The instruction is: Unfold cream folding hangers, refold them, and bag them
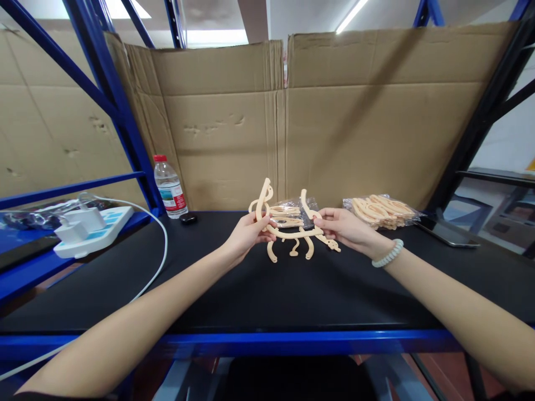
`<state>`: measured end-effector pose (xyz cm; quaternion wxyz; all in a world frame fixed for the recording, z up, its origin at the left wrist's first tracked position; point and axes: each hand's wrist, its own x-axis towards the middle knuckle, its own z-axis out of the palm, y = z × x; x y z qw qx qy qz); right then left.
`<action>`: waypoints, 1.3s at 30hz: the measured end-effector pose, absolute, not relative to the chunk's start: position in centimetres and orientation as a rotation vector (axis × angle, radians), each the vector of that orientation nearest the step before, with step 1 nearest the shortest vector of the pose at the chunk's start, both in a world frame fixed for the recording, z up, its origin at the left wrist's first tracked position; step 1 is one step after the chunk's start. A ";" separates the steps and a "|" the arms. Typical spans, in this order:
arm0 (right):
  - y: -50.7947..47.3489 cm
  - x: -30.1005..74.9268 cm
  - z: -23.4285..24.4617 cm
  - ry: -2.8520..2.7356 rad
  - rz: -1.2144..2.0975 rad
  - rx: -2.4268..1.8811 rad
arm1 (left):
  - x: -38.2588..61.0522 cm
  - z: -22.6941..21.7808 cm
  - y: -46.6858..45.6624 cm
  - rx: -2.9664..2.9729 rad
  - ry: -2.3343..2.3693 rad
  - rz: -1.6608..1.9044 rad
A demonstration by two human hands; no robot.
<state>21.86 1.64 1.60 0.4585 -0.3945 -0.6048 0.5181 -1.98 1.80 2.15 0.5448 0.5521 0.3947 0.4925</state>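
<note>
Between both hands, above the black tabletop, is a curved beige plastic strip (295, 234) that resembles part of a folding clothes hanger. My left hand (252, 229) pinches its left end, where another beige arm (262, 196) stands upright. At the other end, the fingers of my right hand (340, 225) close on the strip beside a second raised arm (307, 205). Whether these pieces are joined is hidden by the fingers. Below lie a small hook-shaped piece (295, 247) and curved loose pieces (310, 248). A flat piece with a knobbed end (332, 244) lies by my right hand.
Behind the hands lies a clear plastic bag (310, 207); a bag of beige pieces (382, 210) sits right, near a dark tablet-like device (449, 231). A bottle (170, 189), black object (188, 218), power strip (98, 231) and white cable (164, 245) are left. Cardboard (225, 128) stands behind.
</note>
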 end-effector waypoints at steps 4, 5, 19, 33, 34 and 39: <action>1.1 21.8 1.4 -1.363 1.451 -0.889 | -1.8 2.0 1.8 1.233 0.960 1.343; 1.0 21.6 1.3 -1.341 1.495 -0.884 | -1.8 1.8 1.8 1.224 0.971 1.407; 0.0 20.2 0.3 -1.467 1.300 -0.832 | -0.6 -1.1 -0.7 2.436 0.864 1.400; -1.9 17.9 -0.2 -1.637 1.053 -0.820 | -0.7 -1.0 -0.5 2.453 0.874 0.857; -1.9 17.9 -0.2 -1.637 1.058 -0.822 | -0.7 -0.9 -0.4 2.506 0.897 0.823; -1.9 17.8 0.0 -1.624 1.099 -0.852 | -1.2 0.0 -0.3 2.811 0.969 0.673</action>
